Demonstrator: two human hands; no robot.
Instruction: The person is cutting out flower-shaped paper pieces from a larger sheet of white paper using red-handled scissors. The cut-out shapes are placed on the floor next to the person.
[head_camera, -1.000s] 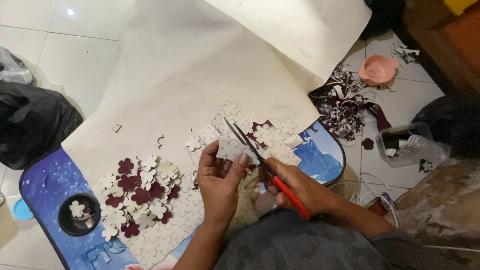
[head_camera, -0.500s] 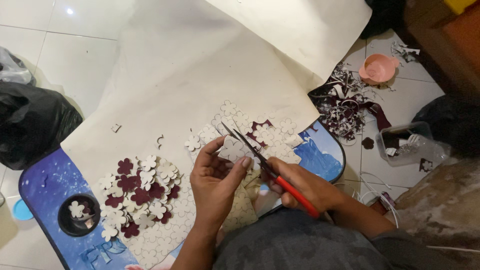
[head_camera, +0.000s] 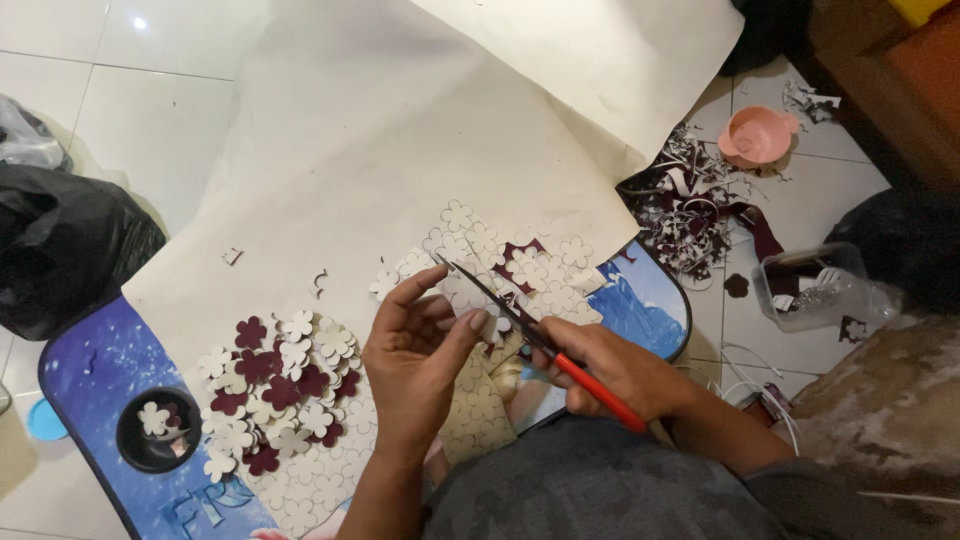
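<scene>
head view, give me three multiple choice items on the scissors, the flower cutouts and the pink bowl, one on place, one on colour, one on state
1. Where is the pink bowl?
A. on the floor, upper right
B. on the blue tray
C. in the left hand

2. What colours are the piled flower cutouts?
A. green and yellow
B. cream and dark red
C. all black

3. How are the scissors held?
A. lying loose on the paper
B. in the left hand
C. in the right hand, blades near the left hand

Answers: 1 A, it sits on tiles beside dark scraps. 2 B, both colours mix in the pile. 3 C, the right hand wraps the red handles.
</scene>
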